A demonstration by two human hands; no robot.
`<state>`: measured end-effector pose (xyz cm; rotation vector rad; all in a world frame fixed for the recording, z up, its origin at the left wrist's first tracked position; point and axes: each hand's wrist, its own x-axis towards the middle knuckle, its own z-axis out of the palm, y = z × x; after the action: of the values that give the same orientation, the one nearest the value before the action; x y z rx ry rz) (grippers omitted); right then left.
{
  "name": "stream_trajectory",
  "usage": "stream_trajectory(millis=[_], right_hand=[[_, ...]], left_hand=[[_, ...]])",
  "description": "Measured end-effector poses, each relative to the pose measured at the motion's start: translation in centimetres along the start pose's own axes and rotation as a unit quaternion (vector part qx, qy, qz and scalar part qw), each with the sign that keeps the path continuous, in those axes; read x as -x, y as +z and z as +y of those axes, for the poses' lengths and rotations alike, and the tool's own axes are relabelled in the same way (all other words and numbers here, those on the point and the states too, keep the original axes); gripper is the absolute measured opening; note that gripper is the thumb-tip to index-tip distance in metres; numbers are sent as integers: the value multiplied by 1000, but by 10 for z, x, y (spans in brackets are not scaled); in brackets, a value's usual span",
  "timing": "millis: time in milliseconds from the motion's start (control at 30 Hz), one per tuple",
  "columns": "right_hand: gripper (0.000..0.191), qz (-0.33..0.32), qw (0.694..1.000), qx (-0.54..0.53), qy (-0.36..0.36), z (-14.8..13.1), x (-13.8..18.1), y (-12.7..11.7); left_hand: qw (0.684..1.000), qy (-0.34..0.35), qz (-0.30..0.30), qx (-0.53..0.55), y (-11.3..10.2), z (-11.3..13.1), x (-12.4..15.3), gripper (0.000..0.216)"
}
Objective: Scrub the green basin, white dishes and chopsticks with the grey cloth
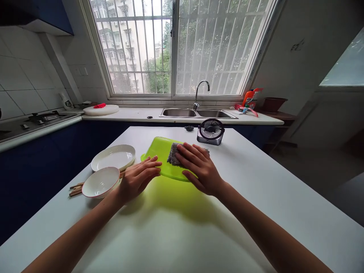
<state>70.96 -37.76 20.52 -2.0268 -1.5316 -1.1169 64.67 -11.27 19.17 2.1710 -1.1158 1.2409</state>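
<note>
A lime-green cutting board (159, 155) is lifted at its near edge above the white table (284, 197). My left hand (139, 178) grips the board's near-left edge, fingers curled around it. My right hand (199, 167) lies flat on a grey cloth (174, 155), pressing it onto the board's upper face with fingers stretched out.
Left of the board sit a white plate (113, 157), a white bowl (101, 182) and wooden chopsticks (76, 189). A small black desk fan (211, 131) stands behind the board. Beyond are a sink (196, 112) with a tap, a stove (34, 119) and a white round board (101, 110).
</note>
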Motion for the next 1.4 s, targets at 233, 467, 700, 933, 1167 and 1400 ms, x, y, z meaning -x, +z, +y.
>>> stream_trajectory(millis=[233,467,700,933,1167,1400], right_hand=[[47,-10,999,-8,-33,-9,-3,1],[52,41,997,-62,-26,12,10,6],[54,77,991,-80,73,29,18,5],[55,51,991,-84,95,25,9,-2],[59,-7,997,-40,64,17,-1,-13],[58,-37,997,-65,2,11,-4,-19]], left_hand=[[998,-65,19,16,0,-5,-1,18],[990,-130,40,39,-4,-13,2,10],[981,-168,54,79,-7,-13,4,10],[981,-161,56,97,-7,-12,5,12],[965,-217,72,128,-3,-15,7,9],[937,-287,98,173,-5,-26,10,10]])
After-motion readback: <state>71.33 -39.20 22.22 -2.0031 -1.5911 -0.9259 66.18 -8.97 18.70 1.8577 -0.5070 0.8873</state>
